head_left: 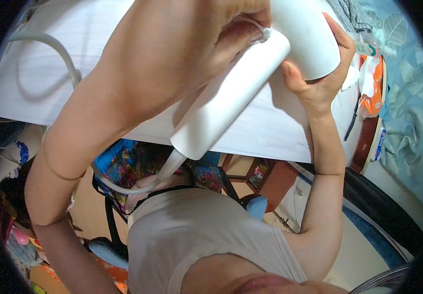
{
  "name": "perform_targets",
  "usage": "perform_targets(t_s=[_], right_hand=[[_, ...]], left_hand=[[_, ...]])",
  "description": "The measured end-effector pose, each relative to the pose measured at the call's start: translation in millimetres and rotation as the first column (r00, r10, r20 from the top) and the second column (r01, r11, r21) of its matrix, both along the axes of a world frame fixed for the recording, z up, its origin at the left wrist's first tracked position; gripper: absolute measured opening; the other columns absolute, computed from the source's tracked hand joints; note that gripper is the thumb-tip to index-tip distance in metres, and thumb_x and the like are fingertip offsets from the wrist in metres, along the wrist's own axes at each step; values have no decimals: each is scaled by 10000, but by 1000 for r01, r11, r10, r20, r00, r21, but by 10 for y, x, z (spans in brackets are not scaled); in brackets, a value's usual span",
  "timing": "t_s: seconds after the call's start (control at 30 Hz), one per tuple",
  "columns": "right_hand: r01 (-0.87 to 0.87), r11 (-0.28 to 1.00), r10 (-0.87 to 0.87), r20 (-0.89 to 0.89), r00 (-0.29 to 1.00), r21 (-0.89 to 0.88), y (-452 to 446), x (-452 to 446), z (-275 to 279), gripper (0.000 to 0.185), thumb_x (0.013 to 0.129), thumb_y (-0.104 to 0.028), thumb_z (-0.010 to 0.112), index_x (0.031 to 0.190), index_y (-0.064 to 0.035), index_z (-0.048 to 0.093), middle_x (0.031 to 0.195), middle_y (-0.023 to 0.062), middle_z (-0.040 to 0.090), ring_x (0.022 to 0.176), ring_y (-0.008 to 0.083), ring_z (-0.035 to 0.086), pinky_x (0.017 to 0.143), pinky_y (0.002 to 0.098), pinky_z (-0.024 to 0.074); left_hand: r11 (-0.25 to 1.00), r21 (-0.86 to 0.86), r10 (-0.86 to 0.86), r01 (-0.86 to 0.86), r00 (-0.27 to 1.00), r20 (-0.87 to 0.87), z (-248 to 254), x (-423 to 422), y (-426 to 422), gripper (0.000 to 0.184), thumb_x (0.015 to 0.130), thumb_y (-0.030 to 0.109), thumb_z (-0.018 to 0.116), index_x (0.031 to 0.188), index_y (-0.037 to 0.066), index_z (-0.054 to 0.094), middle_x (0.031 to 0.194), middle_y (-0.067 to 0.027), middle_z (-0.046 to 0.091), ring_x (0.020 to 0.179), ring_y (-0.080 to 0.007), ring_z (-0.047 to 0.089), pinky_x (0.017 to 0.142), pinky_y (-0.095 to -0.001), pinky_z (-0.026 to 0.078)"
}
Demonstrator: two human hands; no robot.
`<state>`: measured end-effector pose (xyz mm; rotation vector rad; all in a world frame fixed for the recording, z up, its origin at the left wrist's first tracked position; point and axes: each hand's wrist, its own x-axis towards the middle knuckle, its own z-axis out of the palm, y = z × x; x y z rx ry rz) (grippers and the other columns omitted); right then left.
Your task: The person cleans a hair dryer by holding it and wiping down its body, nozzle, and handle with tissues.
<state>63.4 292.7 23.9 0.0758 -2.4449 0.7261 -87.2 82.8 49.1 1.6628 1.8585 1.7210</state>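
Head view: right hand (pixel 321 88) grasps white canister (pixel 312 41) above table (pixel 270 133), far right, thumb left, fingers right, presumably steadying it. Left hand (pixel 228 34) pinches white scrap (pixel 267 34) beside it. Tube (pixel 231 95) slants nearer; hose (pixel 171 165) likely supports it.

Hose handle (pixel 231 98) over table (pixel 255 139), cyl. (pixel 309 36) in R hand (pixel 319 93), R of handle's upper end; pack (pixel 371 100) farther R, cloth (pixel 405 103) beyond.

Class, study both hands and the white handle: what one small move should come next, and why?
Perhaps the left hand should slide the white bit it seems to pinch along the handle toward the cord: that bit sits at the opposite end, no fingers show near the cord, and the right hand grips the wide cylinder.
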Motion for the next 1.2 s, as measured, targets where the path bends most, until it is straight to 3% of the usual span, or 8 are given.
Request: perform_targets(t_s=[0.17,0.4,0.5,0.57,0.73,0.77,1.0,1.2], right_hand=[[-62,998,61,-23,998,-19,-8,-5,-23,886,675,-351,810,1316,40,339,1265,171,465,1168,253,517,988,338,449],[-80,996,79,-5,997,-40,-7,-23,-13,881,676,-347,805,1311,38,333,1263,170,465,1168,256,517,984,338,454],[-58,998,58,-7,998,-12,0,-8,-11,885,677,-347,805,1316,40,332,1264,169,465,1167,255,517,984,339,454],[-21,999,21,-5,1000,-34,8,7,-16,886,676,-346,806,1318,41,334,1268,169,465,1167,253,517,986,340,451],[-47,999,47,-7,999,-20,23,3,-2,877,673,-341,809,1312,40,347,1279,176,467,1172,252,515,993,343,445],[-45,998,45,-4,999,-32,21,2,1,875,672,-339,810,1311,41,349,1281,178,467,1173,251,515,995,343,443],[-30,999,30,-20,999,-26,39,-26,-5,867,674,-324,811,1311,46,353,1261,165,467,1162,246,509,988,342,433],[38,999,-38,-4,999,-14,13,-14,27,867,683,-347,810,1307,52,357,1246,155,451,1157,234,492,980,337,418]], left_hand=[[958,-275,-80,85,996,28,19,34,-180,112,735,-38,704,825,5,655,776,-57,625,679,-155,618,588,-257,469],[993,-56,-92,101,985,149,-132,128,-329,143,718,-79,701,826,-5,643,777,-95,623,670,-183,612,578,-266,473],[991,-122,33,-64,970,-239,-26,63,-101,152,731,-89,687,855,-17,635,775,-108,618,676,-182,610,586,-264,477],[998,45,-34,38,996,-81,-60,4,8,103,728,-67,681,809,-36,625,746,-132,611,611,-221,607,538,-293,475],[978,-178,-88,107,989,115,-93,80,-261,157,741,-95,676,873,-22,631,773,-110,607,683,-177,608,592,-264,479],[960,-226,-92,162,952,293,-107,138,-373,155,742,-99,674,869,-24,626,772,-103,595,682,-171,602,591,-266,475],[982,-186,-28,34,999,34,-13,118,-202,81,746,-89,656,781,-32,610,746,-108,587,671,-184,600,596,-274,464],[996,88,-17,16,1000,11,-185,20,-129,86,728,-57,667,790,-56,608,725,-146,605,596,-237,612,541,-309,479]])
